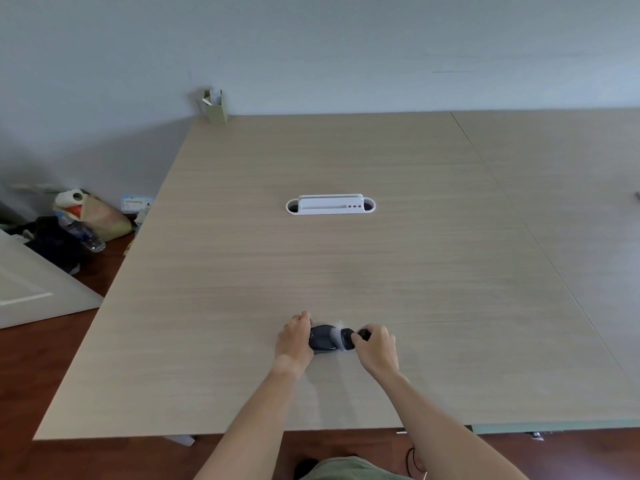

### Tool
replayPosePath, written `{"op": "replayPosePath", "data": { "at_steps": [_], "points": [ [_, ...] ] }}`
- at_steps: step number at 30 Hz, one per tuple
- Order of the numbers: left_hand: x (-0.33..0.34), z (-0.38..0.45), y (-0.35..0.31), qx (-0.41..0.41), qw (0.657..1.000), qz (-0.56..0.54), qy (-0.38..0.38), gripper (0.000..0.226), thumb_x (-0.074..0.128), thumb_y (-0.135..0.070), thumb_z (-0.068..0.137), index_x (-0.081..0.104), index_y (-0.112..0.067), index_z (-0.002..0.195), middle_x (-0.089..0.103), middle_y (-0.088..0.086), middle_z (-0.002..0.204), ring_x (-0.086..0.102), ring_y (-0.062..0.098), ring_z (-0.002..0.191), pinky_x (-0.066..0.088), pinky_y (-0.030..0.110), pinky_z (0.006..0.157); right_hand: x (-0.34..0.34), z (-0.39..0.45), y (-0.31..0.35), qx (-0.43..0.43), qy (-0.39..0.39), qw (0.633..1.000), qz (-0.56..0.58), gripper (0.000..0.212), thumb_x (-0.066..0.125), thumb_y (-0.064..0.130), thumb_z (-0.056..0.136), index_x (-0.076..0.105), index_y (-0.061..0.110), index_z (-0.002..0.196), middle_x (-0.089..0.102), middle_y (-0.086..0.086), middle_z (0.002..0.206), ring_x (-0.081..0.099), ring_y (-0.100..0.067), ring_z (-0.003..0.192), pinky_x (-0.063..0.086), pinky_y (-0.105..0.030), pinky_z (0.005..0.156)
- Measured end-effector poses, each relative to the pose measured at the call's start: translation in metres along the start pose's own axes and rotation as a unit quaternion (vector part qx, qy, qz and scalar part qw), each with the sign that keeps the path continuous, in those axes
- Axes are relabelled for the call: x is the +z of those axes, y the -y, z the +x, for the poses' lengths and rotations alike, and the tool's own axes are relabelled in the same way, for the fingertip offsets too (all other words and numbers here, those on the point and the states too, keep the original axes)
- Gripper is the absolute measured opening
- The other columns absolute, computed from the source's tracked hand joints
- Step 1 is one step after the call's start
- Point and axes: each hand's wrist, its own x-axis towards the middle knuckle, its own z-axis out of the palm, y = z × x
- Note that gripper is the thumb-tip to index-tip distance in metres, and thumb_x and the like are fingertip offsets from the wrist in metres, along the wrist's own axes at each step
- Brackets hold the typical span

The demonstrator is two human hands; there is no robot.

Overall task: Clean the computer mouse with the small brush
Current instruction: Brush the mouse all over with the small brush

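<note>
Gripping hands: left point(294, 341) on rounded dark mouse point(323, 338), right point(375, 346) on soft-bristled brush point(343, 337).

One head-worn wide-angle view looks forward and steeply down from above the tabletop point(346, 265), reaching beyond both grips to the far wall point(311, 46).

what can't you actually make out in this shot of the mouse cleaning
Head view only:
- Computer mouse: its left side is covered by the left hand; buttons and any dirt are too small to tell.
- Small brush: bristles are blurred, the handle is hidden in the right hand.
- Cable port in the desk: the red marks are too small to read.
- Green holder at the far corner: contents are too small to identify.
</note>
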Motion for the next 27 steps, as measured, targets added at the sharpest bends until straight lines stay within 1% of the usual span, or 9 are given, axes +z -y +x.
{"op": "replayPosePath", "data": {
  "at_steps": [3,6,8,10,12,16,22,25,27],
  "points": [
    [-0.001,-0.002,0.001,-0.007,1.000,-0.018,0.001,0.050,0.076,-0.002,0.064,0.049,-0.014,0.105,0.057,0.003,0.104,0.060,0.026,0.094,0.052,0.036,0.078,0.003,0.000,0.003,-0.007,-0.036,0.999,0.011,0.022,0.059,0.016,0.082,0.058,0.002,0.066,0.057,-0.006,0.059,0.048,-0.024,0.059,0.036,-0.031,0.051],
    [-0.001,-0.003,0.002,-0.012,1.000,-0.026,-0.002,0.053,0.080,-0.012,0.062,0.049,-0.012,0.105,0.058,0.004,0.105,0.060,0.027,0.095,0.051,0.035,0.079,0.005,-0.003,0.009,-0.041,0.004,0.998,0.037,0.021,0.062,0.016,0.078,0.064,-0.001,0.067,0.056,-0.004,0.057,0.047,-0.020,0.059,0.038,-0.032,0.054],
    [-0.001,-0.004,0.001,-0.018,1.000,-0.026,-0.003,0.053,0.081,-0.014,0.063,0.048,-0.013,0.105,0.058,0.005,0.107,0.060,0.026,0.096,0.051,0.034,0.079,0.009,-0.003,0.009,-0.033,0.014,0.999,0.016,0.020,0.063,0.019,0.079,0.067,0.001,0.072,0.062,-0.001,0.062,0.052,-0.021,0.061,0.041,-0.031,0.056],
    [-0.002,-0.004,-0.001,-0.026,0.999,-0.025,-0.001,0.053,0.081,-0.016,0.064,0.048,-0.012,0.105,0.058,0.004,0.107,0.060,0.026,0.096,0.051,0.033,0.078,0.009,-0.003,0.009,-0.005,-0.018,1.000,0.001,0.017,0.061,0.019,0.084,0.067,0.005,0.078,0.067,-0.003,0.071,0.060,-0.024,0.069,0.045,-0.032,0.056],
    [-0.002,-0.006,-0.001,-0.034,0.999,-0.024,0.001,0.053,0.080,-0.018,0.064,0.048,-0.012,0.105,0.057,0.005,0.106,0.060,0.027,0.095,0.050,0.034,0.077,0.008,-0.004,0.010,-0.008,-0.040,0.999,0.013,0.016,0.058,0.018,0.086,0.067,0.006,0.079,0.067,-0.005,0.074,0.062,-0.025,0.071,0.045,-0.032,0.056],
    [-0.003,-0.005,-0.001,-0.040,0.999,-0.019,0.005,0.054,0.082,-0.022,0.063,0.049,-0.012,0.105,0.058,0.004,0.106,0.061,0.026,0.095,0.051,0.035,0.077,0.009,-0.008,0.013,-0.045,0.016,0.998,0.041,0.014,0.061,0.013,0.081,0.069,0.004,0.075,0.069,-0.008,0.072,0.059,-0.021,0.068,0.046,-0.032,0.059],
    [-0.006,-0.001,0.002,-0.009,0.999,0.005,0.041,0.054,0.081,-0.010,0.062,0.053,-0.019,0.108,0.058,0.000,0.110,0.060,0.024,0.099,0.050,0.035,0.081,0.005,-0.003,0.013,-0.007,-0.055,0.998,0.002,0.019,0.056,0.018,0.086,0.063,0.002,0.078,0.066,-0.010,0.073,0.060,-0.030,0.071,0.042,-0.034,0.056],
    [-0.006,0.001,0.001,0.012,0.999,0.015,0.040,0.052,0.073,0.001,0.068,0.056,-0.022,0.112,0.056,0.001,0.114,0.058,0.025,0.105,0.049,0.035,0.086,0.003,0.000,0.016,-0.034,-0.027,0.999,0.023,0.019,0.059,0.014,0.080,0.064,-0.003,0.072,0.065,-0.015,0.067,0.051,-0.024,0.062,0.040,-0.033,0.055],
    [-0.004,0.001,0.001,0.025,0.999,-0.005,0.034,0.051,0.063,0.010,0.072,0.060,-0.022,0.112,0.054,0.004,0.114,0.057,0.027,0.107,0.049,0.036,0.090,0.003,0.001,0.018,-0.033,0.003,0.999,0.022,0.020,0.060,0.013,0.076,0.064,-0.007,0.073,0.058,-0.012,0.061,0.046,-0.022,0.060,0.037,-0.031,0.053]
  ]
}}
